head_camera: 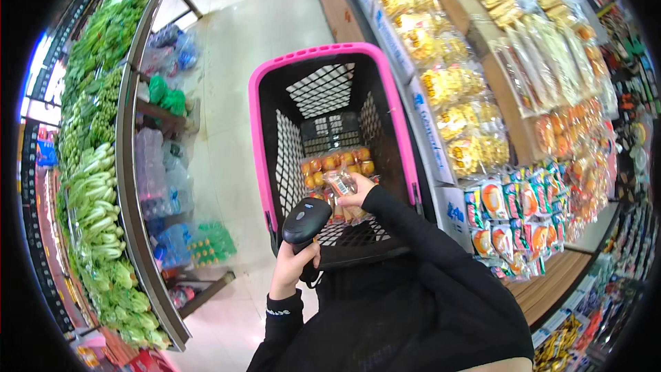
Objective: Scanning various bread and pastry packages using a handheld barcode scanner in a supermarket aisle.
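Note:
My left hand grips a black handheld barcode scanner by its handle, near the front left corner of the basket. Inside the basket's mouth, my right hand holds a clear plastic package with a barcode label facing up. The scanner's head is just left of that package. Below them is a deep black shopping basket with a pink rim and handle. Several clear packs of round golden-brown baked goods lie in it. More wrapped items under my right hand are partly hidden.
At left runs a produce stand heaped with leafy greens. Plastic bags and shrink-wrapped bottles lie beneath it. Close on the right, a display carries packaged bread and snacks. Tiled floor stretches between them.

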Available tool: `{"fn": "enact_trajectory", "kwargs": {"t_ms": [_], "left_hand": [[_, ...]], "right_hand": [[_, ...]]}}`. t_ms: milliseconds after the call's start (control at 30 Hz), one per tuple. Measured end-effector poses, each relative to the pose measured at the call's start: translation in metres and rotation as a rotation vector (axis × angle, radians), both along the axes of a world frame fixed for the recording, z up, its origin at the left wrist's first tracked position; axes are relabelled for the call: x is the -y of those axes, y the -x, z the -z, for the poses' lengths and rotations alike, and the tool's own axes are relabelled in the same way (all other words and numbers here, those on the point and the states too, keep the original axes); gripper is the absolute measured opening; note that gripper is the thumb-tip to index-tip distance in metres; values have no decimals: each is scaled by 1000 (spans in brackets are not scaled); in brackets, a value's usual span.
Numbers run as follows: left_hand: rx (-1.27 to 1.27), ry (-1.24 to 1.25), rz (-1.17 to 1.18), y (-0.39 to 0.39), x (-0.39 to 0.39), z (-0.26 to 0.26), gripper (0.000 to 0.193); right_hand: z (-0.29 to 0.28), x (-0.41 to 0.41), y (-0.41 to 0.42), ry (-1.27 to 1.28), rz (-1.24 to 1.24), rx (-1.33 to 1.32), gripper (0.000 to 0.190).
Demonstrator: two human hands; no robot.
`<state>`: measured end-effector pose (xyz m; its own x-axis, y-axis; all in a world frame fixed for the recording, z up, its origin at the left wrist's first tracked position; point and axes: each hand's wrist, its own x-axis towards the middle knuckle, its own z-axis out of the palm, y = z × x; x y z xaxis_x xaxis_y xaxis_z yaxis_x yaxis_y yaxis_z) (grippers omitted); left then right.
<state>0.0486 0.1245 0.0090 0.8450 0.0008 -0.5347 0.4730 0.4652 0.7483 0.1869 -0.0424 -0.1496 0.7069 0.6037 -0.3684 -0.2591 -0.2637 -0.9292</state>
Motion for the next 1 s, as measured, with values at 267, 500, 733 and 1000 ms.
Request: {"fn": "enact_trajectory", "kwargs": {"t_ms": [267, 500, 733, 1000], "left_hand": [[90, -254, 410, -25, 27, -7, 9], [153, -13, 366, -32, 54, -19, 14], [253, 168, 479, -40, 98, -40, 23], [245, 190, 624, -30, 136, -43, 19]], "right_hand": [[-108, 39, 4, 347, -9, 338, 74], [-148, 88, 24, 68, 300, 207, 56], [-187, 140, 42, -682, 633, -313, 25], [-263, 269, 90, -1036, 690, -298, 27]]}}
